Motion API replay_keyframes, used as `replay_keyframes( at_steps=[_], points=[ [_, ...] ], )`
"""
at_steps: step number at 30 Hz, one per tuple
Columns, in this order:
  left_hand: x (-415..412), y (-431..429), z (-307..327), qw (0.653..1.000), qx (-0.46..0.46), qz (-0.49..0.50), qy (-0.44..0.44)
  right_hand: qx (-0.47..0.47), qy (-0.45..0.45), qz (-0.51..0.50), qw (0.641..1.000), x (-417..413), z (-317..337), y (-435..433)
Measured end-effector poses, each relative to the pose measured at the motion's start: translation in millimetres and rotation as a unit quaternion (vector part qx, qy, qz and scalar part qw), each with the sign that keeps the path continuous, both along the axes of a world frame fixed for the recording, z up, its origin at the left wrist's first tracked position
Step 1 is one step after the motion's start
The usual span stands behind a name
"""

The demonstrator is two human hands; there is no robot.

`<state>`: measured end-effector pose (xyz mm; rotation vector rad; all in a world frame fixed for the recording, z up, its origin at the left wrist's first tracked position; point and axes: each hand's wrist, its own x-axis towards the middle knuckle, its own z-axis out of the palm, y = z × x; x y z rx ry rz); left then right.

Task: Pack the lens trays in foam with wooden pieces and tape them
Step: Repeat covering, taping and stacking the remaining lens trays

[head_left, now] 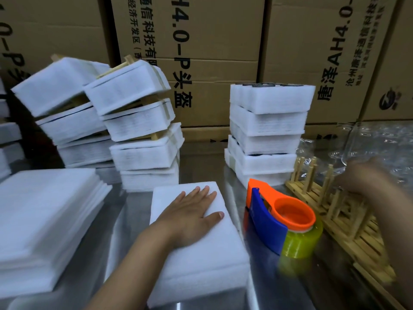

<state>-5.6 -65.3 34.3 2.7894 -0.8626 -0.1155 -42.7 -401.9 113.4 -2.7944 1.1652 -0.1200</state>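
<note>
As the left hand [190,213] lies flat-fingered on one foam block [201,267], the right hand's [357,176] fingers blur unreadably.

**Colours on our bench**

We see a white foam block [201,253] and white foam stacks [266,135] (a few banded in pale yellow). Our tape dispenser [268,220] is orange and blue, and its tape roll [299,242] is a see-through yellow-green. The wooden racks [348,220] are pale tan. The brown boxes [212,41] carry black lettering.
</note>
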Motion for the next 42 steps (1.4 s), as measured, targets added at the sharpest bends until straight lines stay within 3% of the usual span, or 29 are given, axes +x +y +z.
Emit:
replay_keyframes(
  at_steps=[4,7,9,11,14,17,22,24,26,29,36,42],
  points=[
    [0.5,0.8,-1.3,1.000,-0.008,-0.001,0.002,0.032,-0.113,-0.010,0.993,0.5,1.9,2.8],
    [1.2,1.4,-1.6,1.000,-0.010,-0.001,0.003,-0.012,-0.204,0.009,0.979,-5.2,16.5,9.3],
    [1.3,1.3,-1.3,1.000,-0.012,-0.001,0.005,-0.032,-0.273,0.040,0.961,-11.6,30.0,17.9],
    [1.5,0.6,-1.3,1.000,-0.012,0.000,0.006,0.010,-0.354,0.093,0.931,-23.6,41.6,34.9],
    [1.6,0.3,-0.5,1.000,-0.008,0.001,0.009,0.096,-0.480,0.181,0.853,-42.3,50.9,71.3],
    [1.6,-0.4,-0.3,1.000,-0.003,0.000,0.009,0.219,-0.545,0.244,0.772,-51.0,37.9,118.7],
    [3.5,0.9,-1.6,1.000,-0.001,-0.008,-0.006,0.572,-0.477,0.242,0.622,-30.9,-16.3,175.0],
    [4.4,-0.6,-3.6,1.000,0.001,0.003,-0.001,0.660,-0.447,0.191,0.574,-25.2,-34.6,190.8],
    [5.4,-2.2,-5.4,0.999,0.032,0.008,-0.014,0.698,-0.433,0.162,0.547,-21.3,-49.5,198.2],
    [5.6,-1.7,-4.1,0.999,0.025,-0.011,-0.018,0.712,-0.416,0.161,0.542,-22.2,-63.4,200.2],
    [3.5,-4.2,0.8,1.000,0.004,-0.002,0.004,0.584,-0.379,0.262,0.668,-33.3,-73.7,200.3],
    [2.8,-2.4,2.0,1.000,0.002,-0.025,-0.012,0.554,-0.362,0.286,0.693,-35.7,-74.0,203.8]
  ],
)
